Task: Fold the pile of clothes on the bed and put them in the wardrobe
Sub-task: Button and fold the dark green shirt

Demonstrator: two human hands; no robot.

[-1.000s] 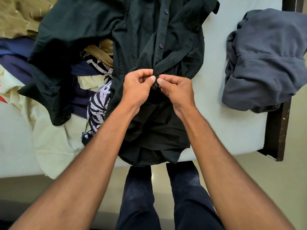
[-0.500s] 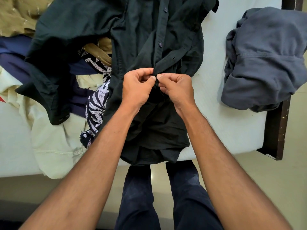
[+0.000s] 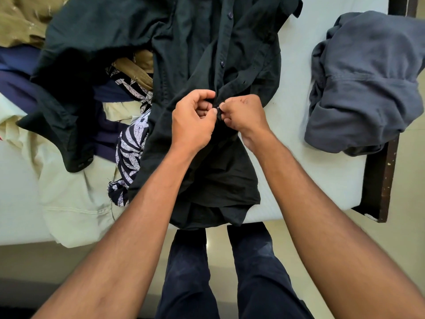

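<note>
Black cotton fills the middle of the view: a button-front black shirt point(image 3: 202, 54) lies spread lengthwise on the bed point(image 3: 299, 171), its hem spilling over the near edge of the mattress. Both hands meet at its front placket, about halfway down. The left hand point(image 3: 193, 120) and the right hand point(image 3: 243, 113) are close together, fingertips pinched on the two front edges of the cloth, seemingly working a button into its hole. Two buttons above the hands look closed; the stretch below them hangs loose and rumpled.

Left of the shirt, partly under its sleeve, lies the rest of the pile: a black-and-white patterned garment point(image 3: 131, 153) just beside the shirt, a cream garment point(image 3: 73, 199) drooping over the bed's edge, navy cloth point(image 3: 18, 81) and an olive-brown piece point(image 3: 20, 21) further back. To the right, well apart from the shirt, a grey garment point(image 3: 365, 84) sits bunched near the dark wooden bed frame point(image 3: 379, 180); it looks crumpled, not folded.

As a judgement, the task is at an early stage. No neatly folded item shows anywhere, the shirt is only being fastened ahead of folding, and every other piece waits. The wardrobe is not in view, so nothing can be said of what it holds.
</note>
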